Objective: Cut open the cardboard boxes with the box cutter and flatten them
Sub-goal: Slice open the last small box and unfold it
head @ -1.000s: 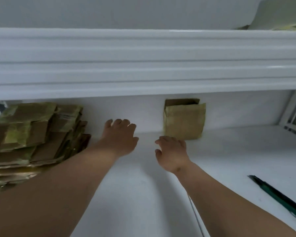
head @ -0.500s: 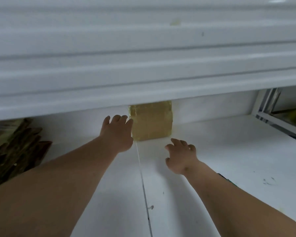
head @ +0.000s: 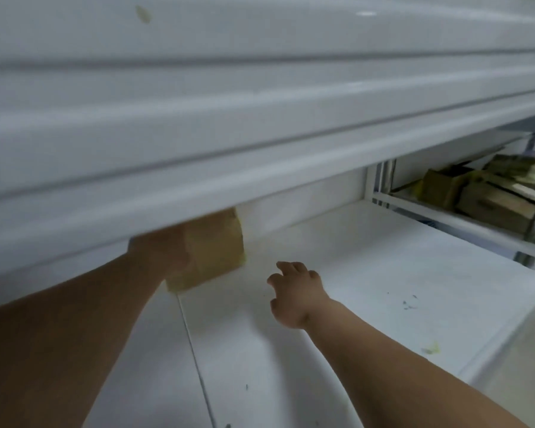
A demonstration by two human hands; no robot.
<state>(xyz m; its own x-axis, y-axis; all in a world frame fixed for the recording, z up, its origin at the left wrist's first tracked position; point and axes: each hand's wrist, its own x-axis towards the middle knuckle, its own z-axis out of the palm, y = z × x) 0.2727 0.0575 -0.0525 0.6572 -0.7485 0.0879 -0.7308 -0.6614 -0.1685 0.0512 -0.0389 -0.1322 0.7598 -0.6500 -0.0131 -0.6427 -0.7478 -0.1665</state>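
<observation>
A small brown cardboard box stands tilted at the back of the white shelf, its top hidden by the upper shelf's front beam. My left hand is on the box's left side and grips it; the fingers are blurred and partly hidden under the beam. My right hand hovers over the shelf a little to the right of the box, fingers apart and holding nothing. The box cutter is not in view.
The upper shelf's white beam hangs low and covers most of the view above the hands. At the right, past a metal upright, several more cardboard boxes sit on a neighbouring shelf. Small marks and a yellow scrap lie on the shelf.
My left hand has reached forward and taken hold of the box, which now sits tilted. The view has swung right, losing the flattened stack and the box cutter. My right hand has moved forward slightly.
</observation>
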